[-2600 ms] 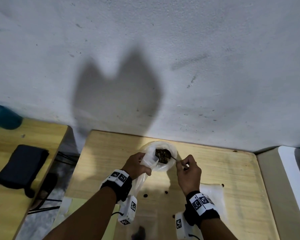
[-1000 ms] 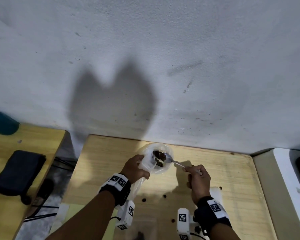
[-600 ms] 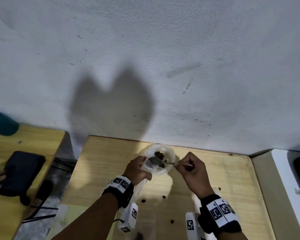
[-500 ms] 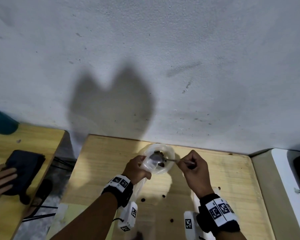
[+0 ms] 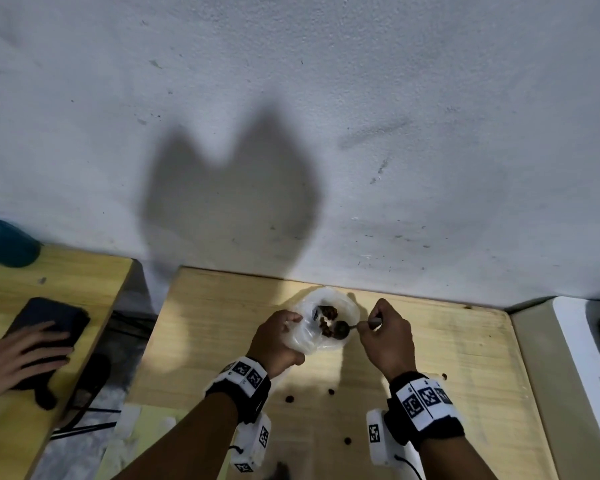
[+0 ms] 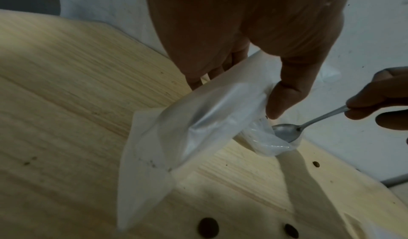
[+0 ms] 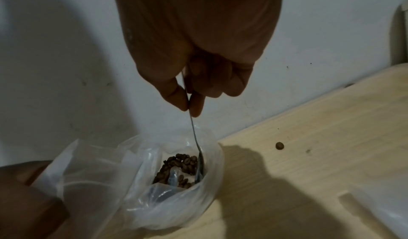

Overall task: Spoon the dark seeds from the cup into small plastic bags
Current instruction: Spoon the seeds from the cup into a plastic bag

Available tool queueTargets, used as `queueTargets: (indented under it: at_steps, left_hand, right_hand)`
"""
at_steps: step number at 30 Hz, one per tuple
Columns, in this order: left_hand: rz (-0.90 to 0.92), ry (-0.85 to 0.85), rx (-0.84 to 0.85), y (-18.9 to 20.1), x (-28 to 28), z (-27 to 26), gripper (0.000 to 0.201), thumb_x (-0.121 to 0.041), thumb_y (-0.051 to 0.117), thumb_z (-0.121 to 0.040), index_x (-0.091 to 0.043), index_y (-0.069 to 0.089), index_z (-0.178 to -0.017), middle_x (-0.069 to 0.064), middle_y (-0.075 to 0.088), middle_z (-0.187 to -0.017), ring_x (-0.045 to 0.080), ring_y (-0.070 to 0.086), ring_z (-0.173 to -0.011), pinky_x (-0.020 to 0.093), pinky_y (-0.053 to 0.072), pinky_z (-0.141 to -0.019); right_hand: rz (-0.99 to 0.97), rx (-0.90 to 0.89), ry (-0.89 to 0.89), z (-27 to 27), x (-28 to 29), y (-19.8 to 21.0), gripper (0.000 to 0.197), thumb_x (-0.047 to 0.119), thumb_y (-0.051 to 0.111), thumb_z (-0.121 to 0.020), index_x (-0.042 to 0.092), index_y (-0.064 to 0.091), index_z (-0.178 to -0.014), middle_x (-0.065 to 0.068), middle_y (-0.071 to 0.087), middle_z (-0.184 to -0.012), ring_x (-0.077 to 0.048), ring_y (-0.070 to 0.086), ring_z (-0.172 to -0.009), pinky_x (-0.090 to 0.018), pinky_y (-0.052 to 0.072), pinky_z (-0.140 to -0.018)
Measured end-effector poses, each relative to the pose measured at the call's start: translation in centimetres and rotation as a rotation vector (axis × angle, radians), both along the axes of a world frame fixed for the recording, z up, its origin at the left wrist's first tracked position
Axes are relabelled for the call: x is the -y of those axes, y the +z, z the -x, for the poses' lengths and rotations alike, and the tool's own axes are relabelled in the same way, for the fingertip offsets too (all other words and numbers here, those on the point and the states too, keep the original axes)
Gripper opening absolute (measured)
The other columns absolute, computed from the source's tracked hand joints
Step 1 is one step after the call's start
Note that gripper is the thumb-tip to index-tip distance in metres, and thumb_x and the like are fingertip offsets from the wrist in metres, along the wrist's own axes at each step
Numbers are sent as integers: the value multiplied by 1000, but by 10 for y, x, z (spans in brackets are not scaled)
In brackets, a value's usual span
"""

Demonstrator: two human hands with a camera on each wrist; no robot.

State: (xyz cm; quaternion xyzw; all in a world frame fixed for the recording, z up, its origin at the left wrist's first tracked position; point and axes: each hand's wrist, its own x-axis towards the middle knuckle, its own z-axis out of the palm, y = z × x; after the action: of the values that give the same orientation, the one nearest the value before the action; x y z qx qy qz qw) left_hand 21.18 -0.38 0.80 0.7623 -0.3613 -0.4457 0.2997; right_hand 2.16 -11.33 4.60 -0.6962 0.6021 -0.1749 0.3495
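A clear plastic cup (image 5: 352,311) of dark seeds (image 5: 326,315) stands near the wooden table's far edge. My left hand (image 5: 278,341) grips a small white plastic bag (image 6: 198,120) by its mouth, right beside the cup, and the bag hangs down toward the table. My right hand (image 5: 383,336) pinches the handle of a metal spoon (image 7: 194,134). The spoon's bowl (image 5: 341,330) is down inside the cup at the seeds (image 7: 183,162). In the left wrist view the spoon's bowl (image 6: 284,133) looks bare.
Loose seeds (image 5: 289,398) lie scattered on the table (image 5: 205,341) near my wrists. A flat plastic bag (image 7: 375,213) lies to the right. The wall rises just behind the cup. On the left table, another person's hand (image 5: 21,351) rests on a dark object (image 5: 49,315).
My right hand moved the spoon from the bag's mouth at my left hand rightward and down into the cup. Another person's hand came onto the dark object at left.
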Motion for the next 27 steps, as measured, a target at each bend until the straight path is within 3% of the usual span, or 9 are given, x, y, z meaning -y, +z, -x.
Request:
queueTargets:
  at_steps: [6,11,14,19,23,27]
  left_hand:
    - [-3,6,-15,-2,1,1,76,-6,83,-55,-22,55,-124,-9,54,-120,14,52,-109,30,51,-88]
    - [-25,4,-39,-5,2,-1,77,-7,83,-56,-23,54,-125,-7,54,-121,15,52,-109,28,49,-86]
    - [-47,-4,-62,-4,3,-3,78,-8,82,-55,-23,54,-126,-6,54,-122,15,52,-110,30,50,-88]
    - [-87,-18,-104,-1,7,-9,87,-19,79,-45,-21,54,-128,-4,58,-123,16,55,-111,33,52,-90]
    - [-104,-5,-139,1,10,-13,79,-12,81,-49,-20,58,-124,-1,64,-115,17,60,-103,28,52,-81]
    - [-121,-7,-143,3,12,-14,80,-15,81,-47,-19,59,-124,-2,64,-115,18,60,-104,25,49,-76]
  right_hand:
    - [-171,139,-169,2,10,-15,28,3,69,-78,11,44,-67,-3,52,-59,-24,49,-61,-29,37,-54]
    - [-472,317,-354,13,4,-47,32,1,71,-71,16,45,-65,-1,42,-59,-18,35,-54,-26,28,-50]
    - [-558,391,-457,17,-6,-61,26,1,69,-78,15,48,-71,-5,42,-60,-17,32,-50,-23,26,-44]
    - [-470,458,-474,18,-15,-71,27,1,70,-80,16,52,-67,-4,48,-63,-17,37,-56,-25,30,-49]
    - [-376,463,-465,18,-14,-73,31,5,75,-76,22,53,-61,-1,53,-63,-18,44,-61,-29,33,-60]
    - [-342,470,-506,19,-12,-73,30,9,75,-72,22,50,-62,-3,47,-63,-18,42,-63,-35,34,-63]
